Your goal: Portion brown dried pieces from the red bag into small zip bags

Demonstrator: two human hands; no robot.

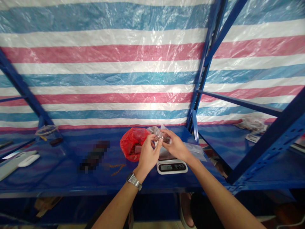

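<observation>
A small clear plastic bag [156, 131] with something dark inside is pinched between my two hands, above a white digital scale [172, 167]. My left hand [150, 149], with a metal watch at the wrist, closes its fingers on the bag's near left side. From the right, my right hand [175, 144] grips the same bag with bent fingers. The scale's display is lit, but its digits are too small to read surely. Just left of my hands stands an open red plastic bag [126, 143] with brown bits in it. My fingers partly hide the clear bag.
Flat clear plastic bags [196, 151] lie right of the scale. A pixelated dark object [94, 156] and a brown strand [116, 167] lie to the left. Blue shelf posts [201, 73] rise on either side, before a striped sheet [119, 54]. Another scale [254, 136] sits far right.
</observation>
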